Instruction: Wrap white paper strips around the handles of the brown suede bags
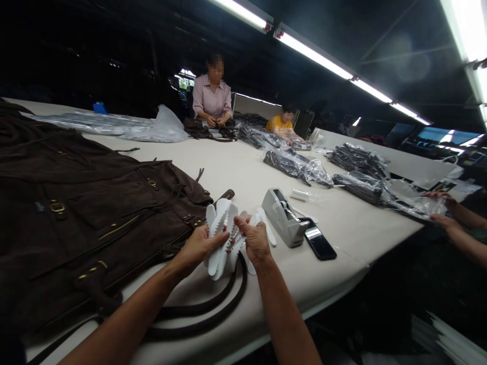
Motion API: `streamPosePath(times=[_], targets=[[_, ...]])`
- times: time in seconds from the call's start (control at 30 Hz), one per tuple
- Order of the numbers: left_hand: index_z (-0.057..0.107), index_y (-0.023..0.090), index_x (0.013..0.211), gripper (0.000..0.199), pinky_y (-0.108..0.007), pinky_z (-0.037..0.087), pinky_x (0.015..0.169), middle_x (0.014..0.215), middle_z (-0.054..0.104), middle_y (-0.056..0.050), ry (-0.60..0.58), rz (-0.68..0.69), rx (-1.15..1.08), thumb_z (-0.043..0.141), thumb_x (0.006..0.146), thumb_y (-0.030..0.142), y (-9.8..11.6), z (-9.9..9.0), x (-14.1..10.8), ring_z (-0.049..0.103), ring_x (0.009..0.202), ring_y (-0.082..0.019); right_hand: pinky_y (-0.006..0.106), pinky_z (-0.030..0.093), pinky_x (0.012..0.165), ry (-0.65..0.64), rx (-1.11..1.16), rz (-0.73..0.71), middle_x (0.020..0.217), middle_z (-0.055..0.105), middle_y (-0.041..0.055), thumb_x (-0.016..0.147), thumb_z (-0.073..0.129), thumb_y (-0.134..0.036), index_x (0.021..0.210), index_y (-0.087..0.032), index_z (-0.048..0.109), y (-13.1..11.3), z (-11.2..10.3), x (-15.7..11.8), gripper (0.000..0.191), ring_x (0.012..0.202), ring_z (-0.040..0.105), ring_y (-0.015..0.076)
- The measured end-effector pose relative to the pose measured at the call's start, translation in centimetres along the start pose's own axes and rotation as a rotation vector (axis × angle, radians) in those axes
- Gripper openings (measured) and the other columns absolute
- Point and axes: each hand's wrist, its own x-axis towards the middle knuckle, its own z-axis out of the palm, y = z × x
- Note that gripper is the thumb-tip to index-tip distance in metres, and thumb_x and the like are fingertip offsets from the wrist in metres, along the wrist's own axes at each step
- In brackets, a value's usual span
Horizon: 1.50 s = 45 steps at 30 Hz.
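On the left side of the pale table [228, 172], I see a big dark brown bag [114, 197] lying flat, brass buckle [58, 207] and zip [118, 227] facing up. Behind it: clear plastic sheets [167, 126], small blue object [100, 107] near their far edge; too small to identify.

Next right, my left hand [198, 246]: thumb laid across the front of a bundle of white toothed pieces [217, 261], fingers wrapped behind and mostly hidden. Thumb and fingers clamp the bundle. It's up in front of me, between both hands, just beside the bag's right end. Brown straps [209, 323] loop on the table below it. Far side, same line: person in a pink shirt [213, 99], both hands on a dark brown item.

My right hand [254, 237]: thumb and forefinger pinching at the bundle's right edge, other fingers curled in; exact contact partly covered. Loose white pieces [271, 235] just past its knuckles.

Further right: person in yellow [276, 122] at the far end, grey tape dispenser [283, 218], small clear roll [302, 194] behind it, black phone [320, 241] touching or right beside the dispenser, can't tell which. Then dark packs in clear plastic [359, 186]. Right edge: another person's hands [443, 220] gripping plastic wrap.
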Motion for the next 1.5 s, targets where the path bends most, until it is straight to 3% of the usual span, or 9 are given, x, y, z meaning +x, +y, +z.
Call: streamPosePath(times=[0.2,0.43,0.53,0.67,0.73,0.9,1.03,1.27,1.5], targets=[[0.066,0.011,0.088,0.049,-0.024,0.049,0.065,0.075,0.07,-0.005,0.163,-0.013,-0.144,0.088,0.056,0.041,0.1,-0.7,0.4,0.061,0.065,-0.015,0.02,0.026,0.041,-0.141,0.04,0.093,0.055,0.049,-0.005,0.065,0.081,-0.048,0.075,-0.012,0.066,-0.3,-0.7,0.0,0.04,0.045,0.037,0.0048],[0.062,0.011,0.073,0.042,-0.025,0.05,0.063,0.069,0.064,-0.004,0.116,0.028,-0.327,0.087,0.058,0.041,1.1,-0.9,0.3,0.059,0.066,-0.015,0.014,0.026,0.036,0.198,0.266,0.038,0.077,0.063,-0.001,0.059,0.085,-0.041,0.077,-0.015,0.061,-0.7,-1.9,0.9,0.04,0.044,0.034,0.0008],[0.053,0.014,0.068,0.04,-0.018,0.043,0.054,0.061,0.053,0.002,0.025,0.07,-0.37,0.084,0.064,0.038,1.6,-0.7,-0.1,0.049,0.056,-0.008,0.013,0.021,0.032,0.246,0.33,-0.02,0.062,0.053,-0.0066,0.062,0.084,-0.039,0.075,-0.016,0.057,-1.6,-3.0,1.3,0.038,0.039,0.025,0.0],[0.051,0.014,0.076,0.044,-0.013,0.031,0.046,0.06,0.048,0.005,0.082,0.04,-0.317,0.084,0.064,0.041,1.7,-0.7,-0.2,0.038,0.049,-0.003,0.012,0.019,0.032,0.439,0.367,-0.173,0.055,0.042,-0.0106,0.062,0.085,-0.041,0.075,-0.017,0.057,-2.7,-3.9,1.5,0.039,0.038,0.023,-0.0002],[0.052,0.014,0.079,0.046,-0.014,0.031,0.046,0.061,0.049,0.004,0.099,0.013,-0.277,0.084,0.064,0.043,1.4,-0.8,0.0,0.039,0.05,-0.004,0.013,0.019,0.033,0.371,0.277,-0.145,0.058,0.047,-0.0092,0.059,0.087,-0.039,0.083,-0.016,0.063,-2.4,-3.3,1.2,0.041,0.04,0.026,-0.0002],[0.055,0.013,0.079,0.044,-0.017,0.032,0.049,0.062,0.051,0.002,0.032,0.019,-0.091,0.077,0.07,0.05,0.5,-0.6,0.3,0.041,0.053,-0.007,0.019,0.035,0.044,-0.128,-0.004,0.077,0.068,0.062,-0.0007,0.061,0.086,-0.038,0.096,-0.012,0.072,0.0,-0.3,0.2,0.045,0.05,0.047,0.0068],[0.055,0.014,0.074,0.039,-0.019,0.029,0.05,0.059,0.046,0.005,-0.011,0.073,0.087,0.076,0.072,0.047,0.6,-0.3,0.0,0.037,0.054,-0.007,0.021,0.04,0.051,-0.068,0.011,-0.027,0.06,0.06,-0.0016,0.06,0.084,-0.035,0.071,-0.012,0.071,0.9,0.2,0.3,0.029,0.053,0.049,0.0085],[0.055,0.014,0.076,0.041,-0.022,0.033,0.054,0.064,0.053,0.002,-0.006,0.104,0.156,0.063,0.081,0.055,0.0,-0.4,0.4,0.042,0.056,-0.01,0.026,0.046,0.056,0.027,0.044,-0.002,0.063,0.065,0.0016,0.053,0.085,-0.031,0.07,-0.011,0.071,0.1,0.0,0.3,0.03,0.056,0.056,0.0126],[0.053,0.015,0.068,0.044,-0.022,0.03,0.05,0.053,0.051,0.003,0.125,0.057,0.19,0.072,0.069,0.055,-0.5,-0.6,0.7,0.041,0.05,-0.01,0.022,0.041,0.049,0.116,0.187,0.044,0.052,0.055,-0.0045,0.048,0.088,-0.027,0.062,-0.013,0.064,-0.5,-0.5,0.5,0.032,0.049,0.05,0.0086]])
